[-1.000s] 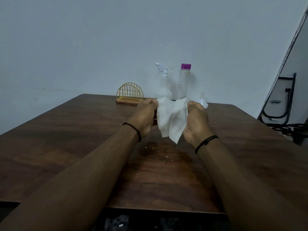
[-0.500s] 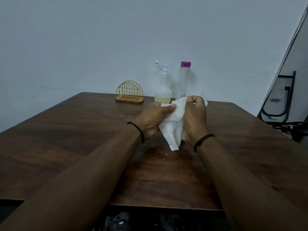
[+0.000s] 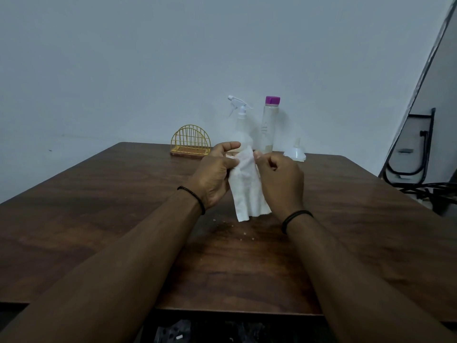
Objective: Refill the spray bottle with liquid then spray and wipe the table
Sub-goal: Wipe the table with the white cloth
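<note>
Hands pinching a white cloth above the table.
Left hand (image 3: 214, 175) and right hand (image 3: 279, 179) each grip an upper edge of the cloth (image 3: 247, 189), which hangs folded between them over the dark wooden table (image 3: 99, 219). At the far edge stand a spray bottle (image 3: 241, 125), a purple-capped bottle (image 3: 269, 125), a white funnel (image 3: 295, 152) to their right, and a gold wire rack (image 3: 191, 142) to their left.

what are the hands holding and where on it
Both hold a white tissue by its top: the left hand grips the upper left edge, the right hand pinches the upper right edge. The rest hangs free.
</note>
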